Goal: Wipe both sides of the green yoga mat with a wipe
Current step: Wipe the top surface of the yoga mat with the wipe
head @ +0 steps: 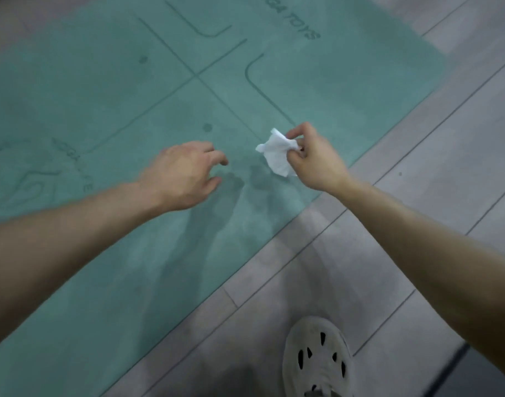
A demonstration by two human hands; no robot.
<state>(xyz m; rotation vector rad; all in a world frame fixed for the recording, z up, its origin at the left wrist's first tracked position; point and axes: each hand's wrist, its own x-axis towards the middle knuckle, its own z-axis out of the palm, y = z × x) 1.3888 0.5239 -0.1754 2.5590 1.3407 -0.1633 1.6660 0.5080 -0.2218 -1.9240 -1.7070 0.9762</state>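
Observation:
The green yoga mat (108, 104) lies flat on the floor, printed side up with dark guide lines and lettering, and fills the left and middle of the view. My right hand (314, 159) hovers above the mat near its right edge and pinches a crumpled white wipe (277, 154) between thumb and fingers. The wipe hangs clear of the mat. My left hand (185, 173) floats over the mat just left of the wipe, palm down, fingers loosely curled and holding nothing. Both hands cast dark shadows on the mat below them.
Grey plank flooring (417, 156) borders the mat on the right and at the bottom. My foot in a pale perforated clog (317, 359) stands on the floor near the bottom edge, just off the mat.

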